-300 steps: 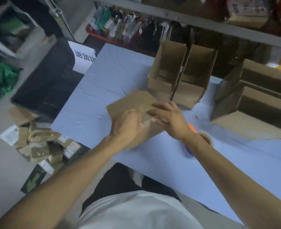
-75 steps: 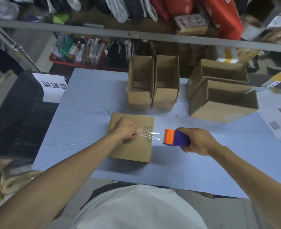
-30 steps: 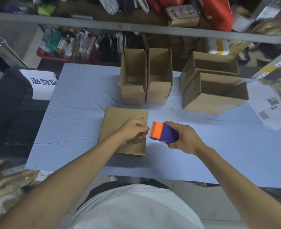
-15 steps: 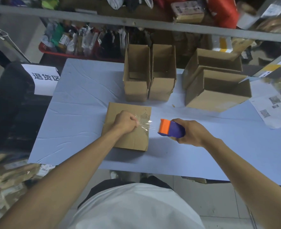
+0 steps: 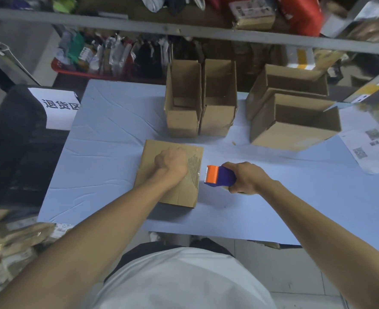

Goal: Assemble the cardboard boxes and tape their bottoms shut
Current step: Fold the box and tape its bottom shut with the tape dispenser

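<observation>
- Head view: the box (image 5: pixel 161 175) lies bottom-up on the blue tabletop (image 5: pixel 108 139), near the front edge, straight ahead of the person.
- The left hand (image 5: pixel 172 162) is a curled fist resting on the box's upturned bottom. It seems to pin a tape end there, but the tape itself is too clear to make out, so I cannot tell whether the fingers pinch anything.
- The right hand (image 5: pixel 246 178) has its grip wrapped round the orange-and-purple dispenser (image 5: pixel 219 179), which sits just beside the box's right edge, orange end toward the box.
- Four finished boxes (image 5: pixel 200 103) stand open-side up at the back of the tabletop: two narrow ones together, two wider ones to their right.
- The step in hand looks like taping this bottom seam. To do it well:
  - keep the fist pressing so the flaps stay flush and the box does not slide;
  - hold the tape taut and low, in line with the seam;
  - carry it over the edge onto the side wall before cutting;
  - rub the strip flat afterward so no bubble lifts.
- The risk is a slack strip that wrinkles or sticks to itself.
</observation>
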`<state>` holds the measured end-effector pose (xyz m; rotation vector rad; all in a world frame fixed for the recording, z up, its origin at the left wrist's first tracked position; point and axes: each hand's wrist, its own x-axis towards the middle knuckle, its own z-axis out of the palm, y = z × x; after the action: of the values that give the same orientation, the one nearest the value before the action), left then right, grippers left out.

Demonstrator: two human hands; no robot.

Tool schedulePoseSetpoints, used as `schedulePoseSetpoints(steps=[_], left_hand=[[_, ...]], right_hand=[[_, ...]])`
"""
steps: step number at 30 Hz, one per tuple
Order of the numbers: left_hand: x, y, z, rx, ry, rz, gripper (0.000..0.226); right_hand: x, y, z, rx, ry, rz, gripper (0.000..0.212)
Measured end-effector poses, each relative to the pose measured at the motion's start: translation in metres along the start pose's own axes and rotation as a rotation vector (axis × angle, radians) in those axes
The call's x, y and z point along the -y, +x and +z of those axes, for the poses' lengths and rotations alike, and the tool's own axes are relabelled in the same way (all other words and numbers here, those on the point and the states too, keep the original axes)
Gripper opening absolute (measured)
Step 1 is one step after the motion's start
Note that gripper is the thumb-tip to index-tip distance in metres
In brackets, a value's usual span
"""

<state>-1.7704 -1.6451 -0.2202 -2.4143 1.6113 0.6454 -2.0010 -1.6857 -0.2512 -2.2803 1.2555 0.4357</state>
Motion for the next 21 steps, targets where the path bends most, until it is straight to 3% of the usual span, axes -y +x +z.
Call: schedulePoseSetpoints(steps=[4,7,8,10,14,16,18,21], left_hand=[[0.006,0.002,0.008,0.068,-0.045,0.555,0.024],[0.012,0.005,0.011,0.154,-0.065,0.652,0.032],[0.010,0.006,0.011,0.142,0.002,0.669,0.028],[0.007,0.004,0.009,0.173,-0.006,0.602,0.019],[0.002,-0.001,0.013,0.226,-0.027,0.617,0.031],[0.007,-0.003,0.012,0.149,-0.301,0.519,0.035],[0.011,-0.005,0.011,0.065,-0.555,0.349,0.024],[0.012,-0.015,0.017,0.343,-0.855,0.190,0.020]], right_hand=[[0.016,0.012,-0.003,0.085,-0.019,0.065,0.054],[0.032,0.015,-0.004,0.264,-0.111,0.168,0.042],[0.032,0.013,0.001,0.255,-0.125,0.190,0.042],[0.027,0.004,0.010,0.154,0.004,0.230,0.046],[0.012,-0.020,0.014,-0.077,0.171,0.200,0.054],[0.007,-0.030,0.013,-0.173,0.238,0.157,0.055],[0.006,-0.040,0.012,-0.228,0.277,0.081,0.060],[0.015,-0.047,0.008,-0.249,0.305,-0.032,0.068]])
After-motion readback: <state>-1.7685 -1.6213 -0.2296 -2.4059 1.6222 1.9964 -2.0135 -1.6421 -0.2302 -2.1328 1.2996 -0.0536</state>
